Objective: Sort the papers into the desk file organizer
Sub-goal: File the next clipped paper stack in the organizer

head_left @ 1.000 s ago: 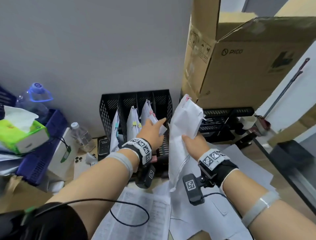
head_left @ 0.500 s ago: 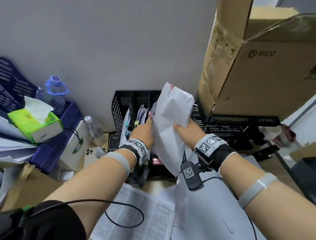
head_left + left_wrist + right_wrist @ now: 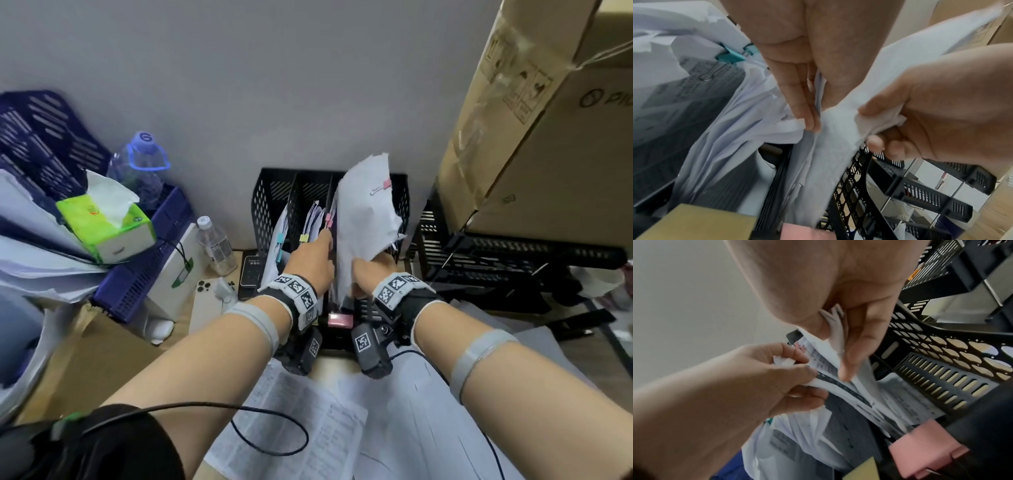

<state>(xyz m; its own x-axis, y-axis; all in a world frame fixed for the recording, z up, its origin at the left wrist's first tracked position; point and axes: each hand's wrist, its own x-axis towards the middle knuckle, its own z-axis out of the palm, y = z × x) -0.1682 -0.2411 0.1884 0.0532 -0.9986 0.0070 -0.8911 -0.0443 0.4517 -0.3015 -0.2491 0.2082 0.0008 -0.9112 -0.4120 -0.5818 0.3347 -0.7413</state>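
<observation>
The black mesh file organizer (image 3: 274, 195) stands against the wall, with clipped papers in its left slots. A white paper bundle (image 3: 363, 219) with a pink clip stands tilted in its right part, lower end down between the dividers. My right hand (image 3: 371, 270) grips the bundle's lower right edge, thumb over the sheets (image 3: 855, 353). My left hand (image 3: 310, 260) pinches paper edges at the bundle's left side (image 3: 789, 363). Whether those sheets belong to the bundle or to the filed stack, I cannot tell. In the left wrist view the bundle (image 3: 824, 162) runs down beside the mesh wall (image 3: 846, 186).
A large cardboard box (image 3: 548, 154) sits on black stacked trays (image 3: 513, 253) right of the organizer. At the left are a blue basket (image 3: 154, 274), a tissue box (image 3: 102, 226), a water bottle (image 3: 215, 246) and a phone (image 3: 205, 301). Loose printed sheets (image 3: 308, 428) lie under my forearms.
Both hands moved forward and down with the bundle, from above the desk into the organizer. The left hand went from the filed papers to the bundle's left edge.
</observation>
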